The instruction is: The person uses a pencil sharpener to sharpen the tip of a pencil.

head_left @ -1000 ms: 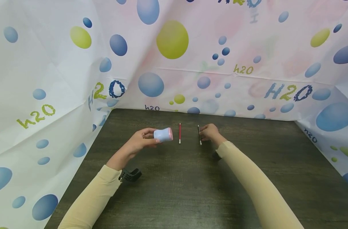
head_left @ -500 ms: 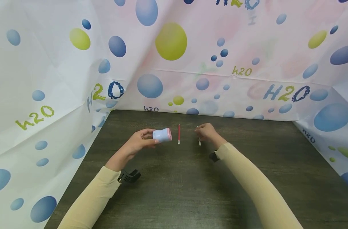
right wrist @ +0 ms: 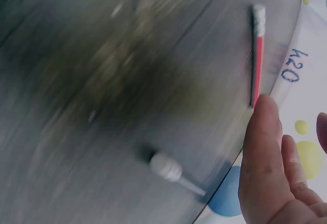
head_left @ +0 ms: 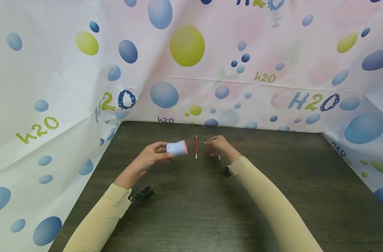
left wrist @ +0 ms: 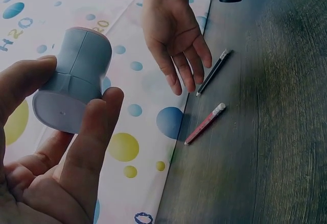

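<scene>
In the head view, my left hand [head_left: 147,157] grips a pale blue object [head_left: 176,148] with a pink end, tipped on its side above the dark table [head_left: 191,213]. My right hand [head_left: 218,145] is empty, its fingers loose. The red pencil [head_left: 196,147] lies between my hands; most of the black pencil [head_left: 219,157] is hidden under my right hand, only its eraser end showing. Behind the table hangs a spotted backdrop [head_left: 248,70].

From the left wrist, I see both pencils lying side by side, apart, and I judge that part settled; the pale blue object is what remains off the table, pinched between thumb and fingers. My right palm faces this camera, fingers extended.

From the right wrist, my fingers stand clear of the black pencil; blur hides its detail. Nothing else seems in the way.
</scene>
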Available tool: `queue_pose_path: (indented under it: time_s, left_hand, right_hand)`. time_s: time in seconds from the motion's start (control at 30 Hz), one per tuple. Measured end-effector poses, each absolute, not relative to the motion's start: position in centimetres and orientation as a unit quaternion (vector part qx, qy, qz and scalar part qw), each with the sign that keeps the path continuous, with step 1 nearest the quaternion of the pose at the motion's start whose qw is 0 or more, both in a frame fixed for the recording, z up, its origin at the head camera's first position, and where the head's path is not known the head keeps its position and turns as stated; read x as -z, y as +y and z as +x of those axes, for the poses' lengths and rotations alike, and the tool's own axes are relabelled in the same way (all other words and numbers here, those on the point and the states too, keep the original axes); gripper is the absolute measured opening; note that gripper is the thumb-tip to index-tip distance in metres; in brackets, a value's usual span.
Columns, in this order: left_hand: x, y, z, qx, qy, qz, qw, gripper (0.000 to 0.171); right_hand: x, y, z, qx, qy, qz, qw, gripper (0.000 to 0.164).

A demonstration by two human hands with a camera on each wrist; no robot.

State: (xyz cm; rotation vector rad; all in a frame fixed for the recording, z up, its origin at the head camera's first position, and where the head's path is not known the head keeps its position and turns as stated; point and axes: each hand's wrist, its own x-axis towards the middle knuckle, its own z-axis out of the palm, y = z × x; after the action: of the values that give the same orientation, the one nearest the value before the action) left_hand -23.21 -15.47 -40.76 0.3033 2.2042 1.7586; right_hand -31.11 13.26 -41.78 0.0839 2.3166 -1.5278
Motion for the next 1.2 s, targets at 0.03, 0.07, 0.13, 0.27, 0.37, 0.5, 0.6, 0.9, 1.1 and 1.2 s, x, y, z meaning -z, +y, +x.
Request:
queue_pose_path:
  time_s: [0.03, 0.07, 0.13, 0.27, 0.37, 0.5, 0.6, 0.9, 1.1, 1.2]
  left_hand:
    - [40.7, -15.5, -23.2, -0.615, 0.767, 0.104, 0.152, 0.065]
    - [40.7, -15.5, -23.2, -0.617, 0.765, 0.102, 0.152, 0.065]
    - [40.7, -15.5, -23.1, -0.621, 0.763, 0.098, 0.154, 0.066]
    - [40.6, -15.6, -23.0, -0.625, 0.759, 0.090, 0.157, 0.067]
    - [40.7, -15.7, -23.0, -0.623, 0.760, 0.090, 0.159, 0.068]
    - [40.7, -15.7, -23.1, -0.622, 0.761, 0.089, 0.162, 0.068]
    - [40.8, -15.7, -23.1, -0.621, 0.762, 0.089, 0.162, 0.068]
    - [40.8, -15.9, -23.1, -0.618, 0.764, 0.093, 0.160, 0.067]
    - [40.8, -16.2, -23.1, -0.619, 0.764, 0.091, 0.161, 0.068]
    - [40.8, -16.2, -23.1, -0.618, 0.764, 0.093, 0.160, 0.068]
  right_hand:
    - [41.8, 13.0, -31.1, 0.543, 0.819, 0.031, 0.182, 0.045]
    - [41.8, 12.7, -31.1, 0.546, 0.817, 0.033, 0.183, 0.046]
    - [41.8, 12.2, -31.2, 0.551, 0.813, 0.035, 0.186, 0.047]
    - [41.8, 11.4, -31.2, 0.561, 0.805, 0.038, 0.191, 0.049]
    - [42.0, 10.9, -31.3, 0.565, 0.801, 0.040, 0.195, 0.050]
    - [42.3, 10.5, -31.5, 0.566, 0.800, 0.050, 0.192, 0.049]
    - [42.5, 10.2, -31.6, 0.564, 0.802, 0.051, 0.188, 0.048]
    - [42.9, 9.1, -31.8, 0.562, 0.806, 0.065, 0.175, 0.042]
    - [43.4, 8.5, -32.2, 0.568, 0.800, 0.082, 0.174, 0.039]
    - [43.7, 8.3, -32.6, 0.572, 0.798, 0.098, 0.165, 0.035]
